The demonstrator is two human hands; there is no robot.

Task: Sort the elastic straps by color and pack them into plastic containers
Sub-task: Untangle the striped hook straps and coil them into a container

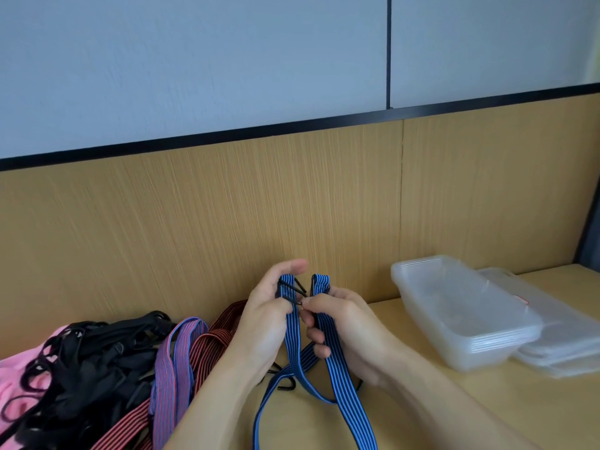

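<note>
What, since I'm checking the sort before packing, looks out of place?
Nothing damaged. At left, black straps lie tangled over a pink cloth. Containers at right hold nothing. The left hand and right hand grip a blue strap.

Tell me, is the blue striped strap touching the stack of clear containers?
Apart. The head view shows bare table between the blue striped strap and the container stack on the right.

light wood table (535,410) | wood-grain wall panel (194,222) behind | black trim (227,135) above | pink cloth (19,378) far left
</note>
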